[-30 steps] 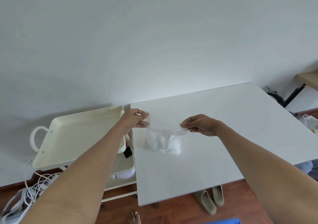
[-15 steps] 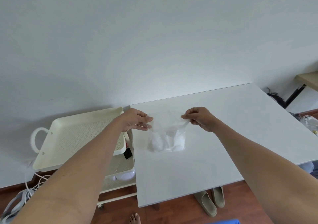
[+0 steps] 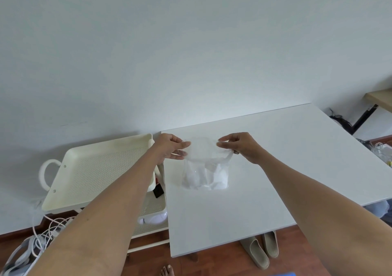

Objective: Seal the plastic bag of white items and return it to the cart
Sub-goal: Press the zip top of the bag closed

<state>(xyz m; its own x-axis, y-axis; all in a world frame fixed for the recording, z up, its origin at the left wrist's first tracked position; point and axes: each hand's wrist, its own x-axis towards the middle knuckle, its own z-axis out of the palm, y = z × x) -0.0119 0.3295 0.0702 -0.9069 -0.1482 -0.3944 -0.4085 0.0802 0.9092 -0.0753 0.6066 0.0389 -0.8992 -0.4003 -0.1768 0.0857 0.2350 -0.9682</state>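
A clear plastic bag (image 3: 204,173) with white items in its lower half hangs over the white table (image 3: 275,169), its bottom close to or on the surface. My left hand (image 3: 169,147) pinches the bag's top left corner. My right hand (image 3: 239,146) pinches the top right corner. The bag's mouth stretches between the two hands. To the left stands the cream cart (image 3: 70,190) with a perforated top tray that holds nothing.
The cart's lower shelf (image 3: 152,214) carries a white object and a small black item. White cables (image 3: 42,233) lie on the wooden floor at the left. A pair of slippers (image 3: 261,249) sits under the table's front edge. Clutter lies at the far right.
Both hands have lifted the bag's top and come closer together. The bag now hangs more upright, with the white items settled at its bottom.
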